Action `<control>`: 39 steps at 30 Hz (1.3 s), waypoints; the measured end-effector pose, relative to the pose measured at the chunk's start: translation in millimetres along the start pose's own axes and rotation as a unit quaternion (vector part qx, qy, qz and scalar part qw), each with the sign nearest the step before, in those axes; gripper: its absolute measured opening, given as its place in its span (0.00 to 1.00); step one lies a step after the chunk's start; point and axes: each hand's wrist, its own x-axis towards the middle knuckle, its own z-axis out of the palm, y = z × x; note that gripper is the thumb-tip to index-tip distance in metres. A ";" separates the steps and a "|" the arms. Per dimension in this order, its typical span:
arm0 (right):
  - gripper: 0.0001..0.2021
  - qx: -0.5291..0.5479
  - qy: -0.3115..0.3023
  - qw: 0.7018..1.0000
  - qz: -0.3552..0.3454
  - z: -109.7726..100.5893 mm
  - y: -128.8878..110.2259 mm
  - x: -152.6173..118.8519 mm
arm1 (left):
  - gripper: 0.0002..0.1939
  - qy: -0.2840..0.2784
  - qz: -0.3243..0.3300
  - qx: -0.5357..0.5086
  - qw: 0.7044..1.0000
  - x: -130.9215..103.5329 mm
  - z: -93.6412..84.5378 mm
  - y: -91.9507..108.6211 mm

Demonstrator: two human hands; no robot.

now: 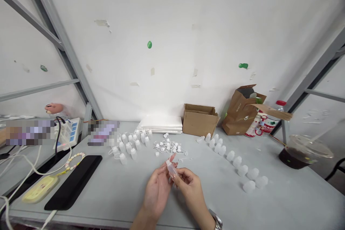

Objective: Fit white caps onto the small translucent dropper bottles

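Note:
Near the middle of the grey table, a small translucent bottle with a white top is held between both hands, tilted. My right hand pinches its lower part between thumb and fingers. My left hand lies palm up around the bottle's other side, its fingertips near the top. Just beyond my hands lies a pile of small white caps with thin straps. Several capped bottles stand to the left. Several bottles without such caps form a slanting double row on the right.
A cardboard box, white sheets and a paper bag stand along the wall. A drink cup is at right. At left lie a black power bank-like slab, a yellow case, a power strip and cables.

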 end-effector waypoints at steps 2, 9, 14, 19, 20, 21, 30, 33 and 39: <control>0.12 0.009 -0.003 1.000 0.008 0.4 -2.7 0.6 | 0.23 -0.010 -0.014 -0.022 1.000 0.9 -0.8 -0.2; 0.14 0.014 -0.002 0.999 0.034 -0.2 -1.5 2.8 | 0.24 -0.021 -0.061 -0.096 0.993 2.1 -5.0 0.7; 0.15 0.012 -0.002 0.999 0.039 -1.0 1.7 3.5 | 0.22 -0.033 -0.081 -0.120 0.989 2.8 -5.4 2.7; 0.15 0.015 -0.006 0.999 0.033 -1.9 4.4 3.5 | 0.21 -0.022 -0.071 -0.119 0.990 1.6 -0.6 4.1; 0.15 0.016 -0.007 0.999 0.032 -2.0 4.7 3.3 | 0.21 -0.018 -0.070 -0.117 0.991 1.1 0.4 4.3; 0.15 0.016 -0.006 0.999 0.031 -2.1 5.0 3.0 | 0.21 -0.015 -0.069 -0.115 0.991 0.6 1.2 4.5; 0.15 0.015 0.003 0.999 0.033 -2.6 7.3 4.8 | 0.19 -0.009 -0.068 -0.109 0.992 3.4 3.6 3.2; 0.15 0.022 -0.001 0.999 0.039 -3.5 9.0 4.6 | 0.18 0.004 -0.071 -0.117 0.991 5.0 3.1 2.2; 0.14 0.050 -0.038 0.997 0.044 -4.7 9.1 5.7 | 0.16 0.032 -0.064 -0.110 0.991 4.0 0.8 2.0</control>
